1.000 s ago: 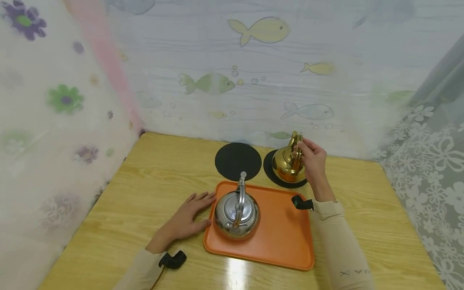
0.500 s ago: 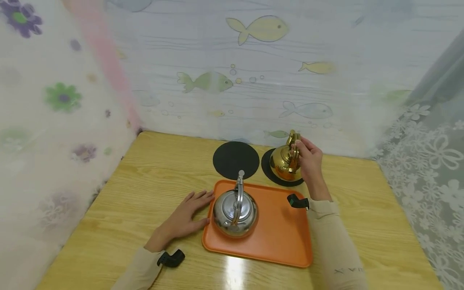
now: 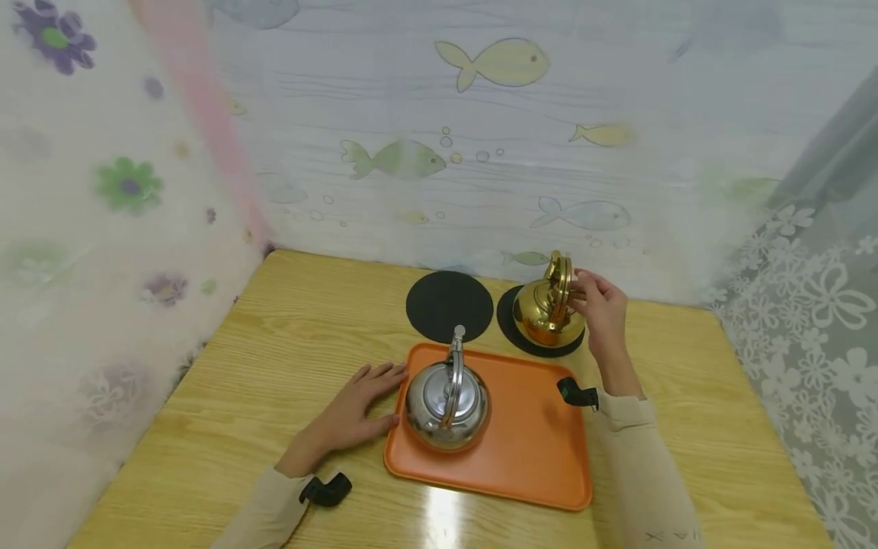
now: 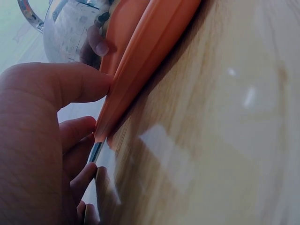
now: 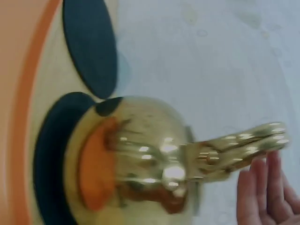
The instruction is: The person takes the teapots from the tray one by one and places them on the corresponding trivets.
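Note:
A gold kettle [image 3: 547, 324] stands upright on the right black round mat [image 3: 505, 314] at the back of the table. My right hand [image 3: 605, 314] is at the right side of its raised handle, fingers loosely extended. In the right wrist view those fingertips [image 5: 273, 157] are right at the end of the handle [image 5: 248, 145], not wrapped round it. A silver kettle [image 3: 421, 412] sits on the left half of an orange tray [image 3: 528, 435]. Spread flat beside the tray is my left hand [image 3: 350, 415]; its thumb and fingers touch the tray's left rim [image 4: 136, 61].
A second black round mat [image 3: 449, 305] lies behind the tray, left of the gold kettle. The wooden table [image 3: 274, 343] meets a fish-patterned wall covering [image 3: 384, 236] at the back. Lace curtain [image 3: 837, 305] hangs along the right side.
My right hand has let go of the gold kettle's handle and shifted slightly right, its fingers loosened. The kettle stays on its mat. My left hand stays at the tray's rim.

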Action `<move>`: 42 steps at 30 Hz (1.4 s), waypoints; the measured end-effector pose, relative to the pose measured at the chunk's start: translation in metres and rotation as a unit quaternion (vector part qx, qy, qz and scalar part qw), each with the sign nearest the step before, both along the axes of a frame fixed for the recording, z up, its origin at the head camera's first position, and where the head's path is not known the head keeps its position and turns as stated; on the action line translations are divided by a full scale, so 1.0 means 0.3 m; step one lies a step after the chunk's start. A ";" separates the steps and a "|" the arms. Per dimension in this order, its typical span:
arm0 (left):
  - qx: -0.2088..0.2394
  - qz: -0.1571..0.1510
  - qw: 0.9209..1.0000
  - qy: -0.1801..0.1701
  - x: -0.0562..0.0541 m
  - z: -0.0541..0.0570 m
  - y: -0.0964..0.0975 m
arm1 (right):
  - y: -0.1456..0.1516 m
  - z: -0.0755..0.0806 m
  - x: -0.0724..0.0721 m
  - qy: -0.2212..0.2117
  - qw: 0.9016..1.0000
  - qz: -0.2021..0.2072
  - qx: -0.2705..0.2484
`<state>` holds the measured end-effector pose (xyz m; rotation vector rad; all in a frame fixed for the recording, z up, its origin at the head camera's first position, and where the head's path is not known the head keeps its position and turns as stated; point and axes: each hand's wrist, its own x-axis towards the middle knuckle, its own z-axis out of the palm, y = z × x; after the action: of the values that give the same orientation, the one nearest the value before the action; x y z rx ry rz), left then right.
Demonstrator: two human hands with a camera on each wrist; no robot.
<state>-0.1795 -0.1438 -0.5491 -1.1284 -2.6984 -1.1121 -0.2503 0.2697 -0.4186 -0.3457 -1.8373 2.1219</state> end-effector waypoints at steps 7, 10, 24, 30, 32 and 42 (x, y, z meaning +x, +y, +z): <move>0.000 0.001 1.000 0.005 -0.004 0.002 -0.011 | -0.015 0.073 0.100 0.074 0.993 -0.055 -0.071; -0.001 0.000 1.000 0.000 -0.003 -0.004 -0.008 | -0.036 0.095 0.150 0.087 0.993 -0.034 -0.073; -0.004 0.003 1.000 0.007 -0.004 -0.006 -0.002 | -0.164 0.060 0.286 0.096 0.989 0.105 0.026; -0.006 0.005 1.000 0.004 -0.008 -0.001 -0.006 | -0.215 0.020 0.321 0.080 0.984 0.147 0.065; -0.006 0.003 1.000 0.001 -0.009 0.000 -0.003 | -0.228 0.007 0.335 0.070 0.983 0.159 0.063; -0.001 0.003 1.000 -0.014 -0.003 -0.007 0.000 | -0.272 -0.039 0.430 0.011 0.976 0.212 0.054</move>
<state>-0.1804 -0.1440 -0.5512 -1.1136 -2.7233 -1.1337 -0.1213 0.1880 -0.4303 0.1090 -2.1555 2.2589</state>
